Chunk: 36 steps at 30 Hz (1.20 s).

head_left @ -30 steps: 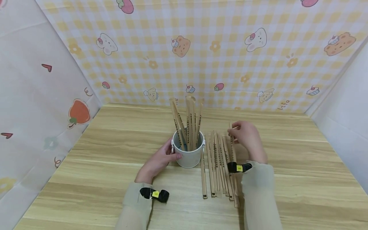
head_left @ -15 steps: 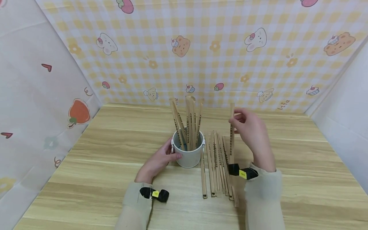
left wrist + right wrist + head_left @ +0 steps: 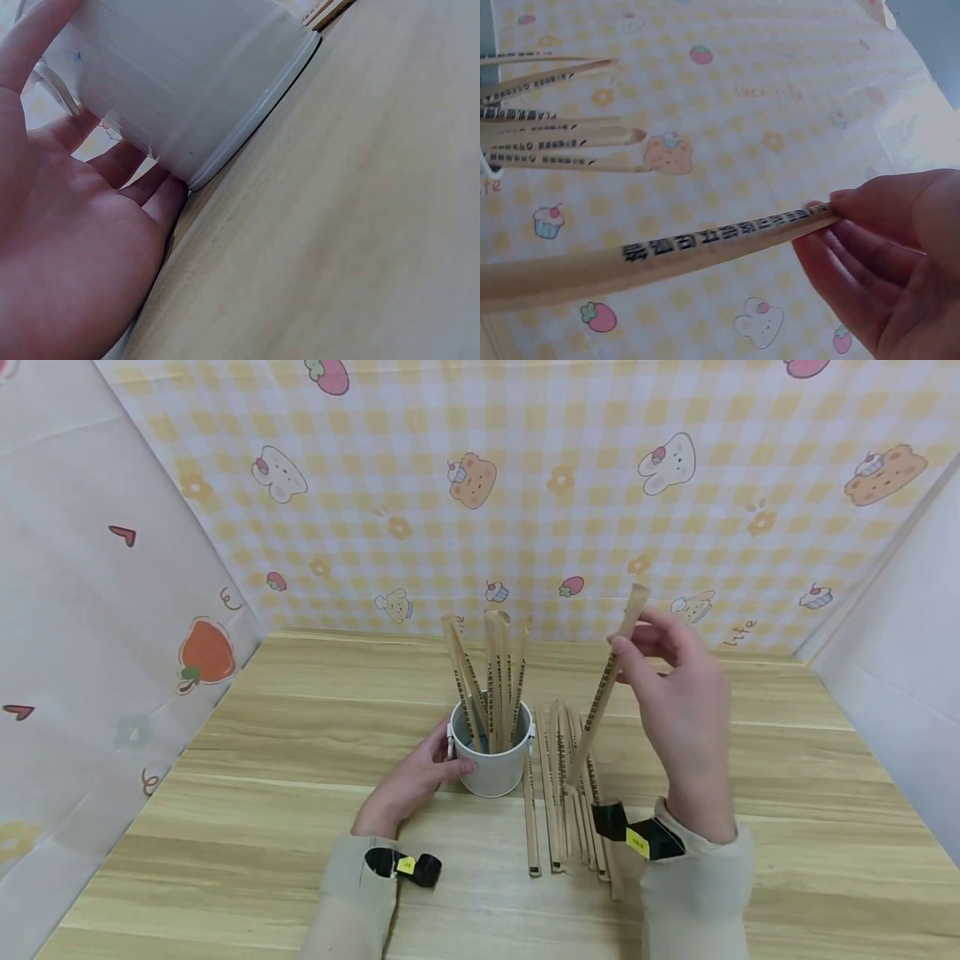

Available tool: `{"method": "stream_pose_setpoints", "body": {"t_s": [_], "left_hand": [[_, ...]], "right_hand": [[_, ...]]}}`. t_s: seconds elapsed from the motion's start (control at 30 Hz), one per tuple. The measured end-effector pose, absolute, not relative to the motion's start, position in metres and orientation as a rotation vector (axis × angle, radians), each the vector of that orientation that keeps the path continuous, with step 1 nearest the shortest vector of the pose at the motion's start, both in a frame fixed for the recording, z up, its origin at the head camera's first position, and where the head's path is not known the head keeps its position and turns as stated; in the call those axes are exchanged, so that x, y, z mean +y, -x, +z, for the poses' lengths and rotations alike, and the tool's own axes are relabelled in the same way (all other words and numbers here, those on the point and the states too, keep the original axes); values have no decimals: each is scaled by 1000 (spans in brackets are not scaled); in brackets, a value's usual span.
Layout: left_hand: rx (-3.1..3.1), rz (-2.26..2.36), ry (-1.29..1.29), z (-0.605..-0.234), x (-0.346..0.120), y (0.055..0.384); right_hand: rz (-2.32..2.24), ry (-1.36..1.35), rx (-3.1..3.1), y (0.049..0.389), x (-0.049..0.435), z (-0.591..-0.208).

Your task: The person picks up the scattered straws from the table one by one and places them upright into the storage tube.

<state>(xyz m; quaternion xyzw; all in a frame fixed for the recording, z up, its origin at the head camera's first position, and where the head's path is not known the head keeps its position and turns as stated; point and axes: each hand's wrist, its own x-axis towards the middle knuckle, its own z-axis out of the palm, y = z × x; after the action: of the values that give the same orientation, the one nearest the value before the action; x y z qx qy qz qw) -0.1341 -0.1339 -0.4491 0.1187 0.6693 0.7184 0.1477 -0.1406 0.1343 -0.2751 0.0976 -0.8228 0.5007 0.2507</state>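
My left hand [image 3: 420, 777] holds the side of a small white metal bucket [image 3: 491, 775], thumb in front and fingers behind. In the left wrist view its fingers [image 3: 120, 161] wrap the bucket's wall by the base. Several paper-wrapped straws [image 3: 492, 677] stand in the bucket, leaning different ways. Between thumb and fingers my right hand [image 3: 675, 685] pinches one paper-wrapped straw [image 3: 602, 693] near its upper end. That straw slants down to the left, its lower end overlapping the row of wrapped straws [image 3: 558, 793] in the head view. Black print runs along its wrapper [image 3: 727, 240].
The wrapped straws lie side by side on the wooden table [image 3: 247, 827], right of the bucket. A checked cloth [image 3: 525, 527] with cartoon prints hangs behind the table. White cloths flank both sides. Each wrist wears a black strap [image 3: 405, 866].
My right hand has lifted one wrapped straw off the row, raising it and tilting its top to the right. My left hand and the bucket have stayed put.
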Motion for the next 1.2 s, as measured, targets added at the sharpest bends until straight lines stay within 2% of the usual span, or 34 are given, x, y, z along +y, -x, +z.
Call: {"method": "stream_pose_setpoints", "body": {"t_s": [0.63, 1.2], "left_hand": [[1899, 2081, -367, -450, -134, 135], [1933, 2066, -358, -450, -134, 135]], "right_hand": [[1772, -385, -1432, 116, 116, -245], [1691, -400, -1651, 130, 102, -261]]}}
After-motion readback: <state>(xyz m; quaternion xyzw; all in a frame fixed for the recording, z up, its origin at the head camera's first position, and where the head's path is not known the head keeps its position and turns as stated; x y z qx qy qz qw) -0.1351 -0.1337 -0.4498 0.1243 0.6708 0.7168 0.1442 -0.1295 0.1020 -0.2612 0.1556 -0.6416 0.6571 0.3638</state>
